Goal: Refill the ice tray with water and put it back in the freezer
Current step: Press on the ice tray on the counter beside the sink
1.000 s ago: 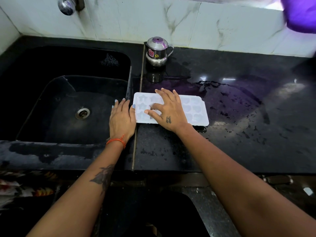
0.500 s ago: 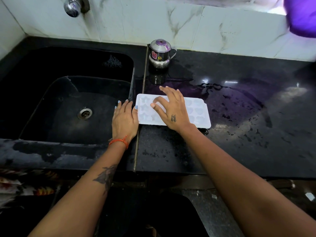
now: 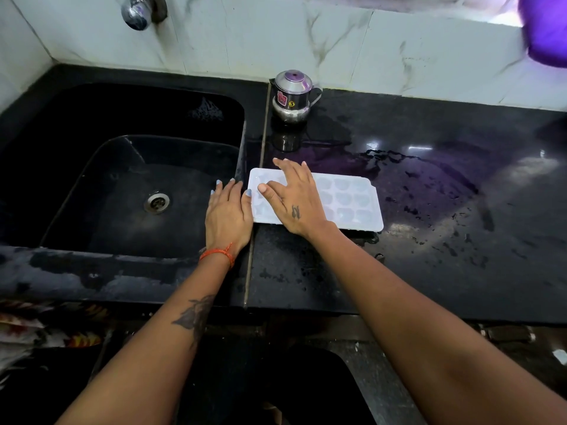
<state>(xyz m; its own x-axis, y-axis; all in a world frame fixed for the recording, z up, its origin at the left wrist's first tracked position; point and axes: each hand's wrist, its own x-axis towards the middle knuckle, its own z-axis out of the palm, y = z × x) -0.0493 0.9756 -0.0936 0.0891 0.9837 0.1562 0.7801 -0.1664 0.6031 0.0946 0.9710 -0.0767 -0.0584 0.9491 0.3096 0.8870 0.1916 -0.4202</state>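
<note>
A white ice tray (image 3: 349,199) with shaped cells lies flat on the wet black counter, just right of the sink. My right hand (image 3: 293,199) rests on the tray's left half, fingers spread and nearly straight, covering several cells. My left hand (image 3: 228,214) lies flat along the sink's edge, its thumb touching the tray's left end. A chrome tap (image 3: 138,9) juts from the wall above the sink. The freezer is out of view.
A black sink (image 3: 92,167) with a metal drain (image 3: 157,202) fills the left. A small steel pot with a lid (image 3: 291,95) stands at the back by the wall. Puddles of water (image 3: 408,176) lie on the counter right of the tray. Something purple (image 3: 546,29) sits top right.
My right hand's fingers have straightened and slid a little farther across the tray. The left hand and the tray stay where they were.
</note>
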